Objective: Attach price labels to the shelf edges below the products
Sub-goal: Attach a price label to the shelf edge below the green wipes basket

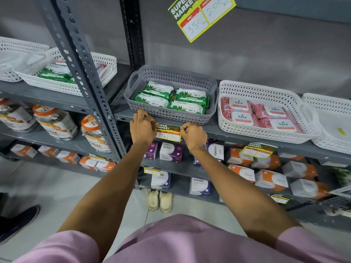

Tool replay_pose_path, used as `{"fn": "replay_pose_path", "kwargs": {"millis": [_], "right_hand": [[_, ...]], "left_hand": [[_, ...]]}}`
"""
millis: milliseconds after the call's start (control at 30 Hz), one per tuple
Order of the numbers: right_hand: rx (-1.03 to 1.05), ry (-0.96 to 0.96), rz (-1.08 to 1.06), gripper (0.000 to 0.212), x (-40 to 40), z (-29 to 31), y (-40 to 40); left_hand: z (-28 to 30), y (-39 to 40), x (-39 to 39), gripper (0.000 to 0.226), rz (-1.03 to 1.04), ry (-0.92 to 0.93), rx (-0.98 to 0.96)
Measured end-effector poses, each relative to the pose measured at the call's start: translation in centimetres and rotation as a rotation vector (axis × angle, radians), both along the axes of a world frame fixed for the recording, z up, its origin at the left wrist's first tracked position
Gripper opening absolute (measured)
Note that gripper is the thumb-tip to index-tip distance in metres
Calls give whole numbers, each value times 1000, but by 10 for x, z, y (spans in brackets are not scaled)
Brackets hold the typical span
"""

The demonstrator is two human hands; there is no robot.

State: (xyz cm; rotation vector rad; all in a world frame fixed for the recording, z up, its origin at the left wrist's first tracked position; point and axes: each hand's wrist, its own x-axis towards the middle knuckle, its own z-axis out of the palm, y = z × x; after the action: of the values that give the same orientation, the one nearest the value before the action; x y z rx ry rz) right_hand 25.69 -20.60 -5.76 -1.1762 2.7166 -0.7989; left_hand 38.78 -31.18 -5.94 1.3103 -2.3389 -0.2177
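Left hand (142,128) and right hand (192,134) outstretched, fingers curled pinching price label (167,133) against shelf edge (237,134)

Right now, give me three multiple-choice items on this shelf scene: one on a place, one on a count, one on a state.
1. Where is the price label being fixed?
A. Shelf edge below the grey basket
B. On the floor
C. Inside the white basket

2. How many green wipe packs show in the grey basket?
A. One
B. Four
C. Nine

3. How is the label held?
A. By the left hand and right hand, one at each end
B. Lying loose
C. By one hand

Answers: A, the label sits on the edge under that basket; B, four packs show; A, a hand is at each end.
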Motion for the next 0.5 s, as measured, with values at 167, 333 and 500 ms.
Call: {"fn": "replay_pose_path", "kwargs": {"millis": [167, 333, 500], "right_hand": [[20, 15, 3, 21, 1, 1, 0], [33, 38, 6, 21, 1, 2, 0], [32, 51, 5, 23, 3, 4, 0]], "left_hand": [[0, -1, 0, 17, -10, 8, 0], [-3, -3, -1, 20, -15, 8, -17], [-5, -4, 1, 26, -29, 0, -45]]}}
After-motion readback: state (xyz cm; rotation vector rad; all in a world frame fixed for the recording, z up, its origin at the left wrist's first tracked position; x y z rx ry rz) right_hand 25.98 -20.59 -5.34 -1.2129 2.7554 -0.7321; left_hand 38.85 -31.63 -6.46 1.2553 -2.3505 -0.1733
